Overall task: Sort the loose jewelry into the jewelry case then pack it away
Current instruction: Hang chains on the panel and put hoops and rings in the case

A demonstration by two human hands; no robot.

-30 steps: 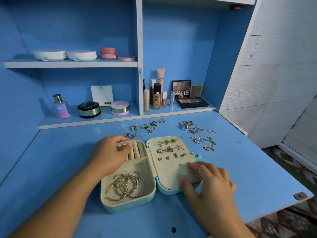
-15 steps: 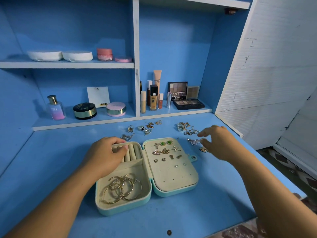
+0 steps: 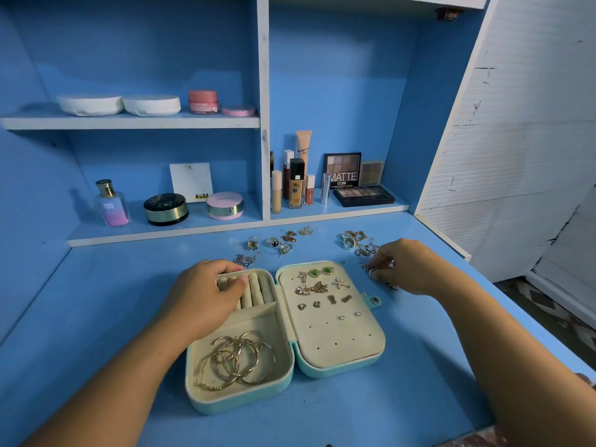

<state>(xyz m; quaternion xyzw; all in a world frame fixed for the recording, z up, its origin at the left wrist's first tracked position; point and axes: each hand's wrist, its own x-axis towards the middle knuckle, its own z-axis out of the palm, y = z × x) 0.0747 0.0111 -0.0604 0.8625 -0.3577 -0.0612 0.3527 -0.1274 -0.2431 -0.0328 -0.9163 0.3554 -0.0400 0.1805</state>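
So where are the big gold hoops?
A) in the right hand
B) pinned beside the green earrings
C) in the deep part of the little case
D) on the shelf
C: the gold hoops lie piled in the deep left compartment of the jewelry case, in front of the ring rolls.

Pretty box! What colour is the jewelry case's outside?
Pale turquoise jewelry case, cream inside, seen in the head view.
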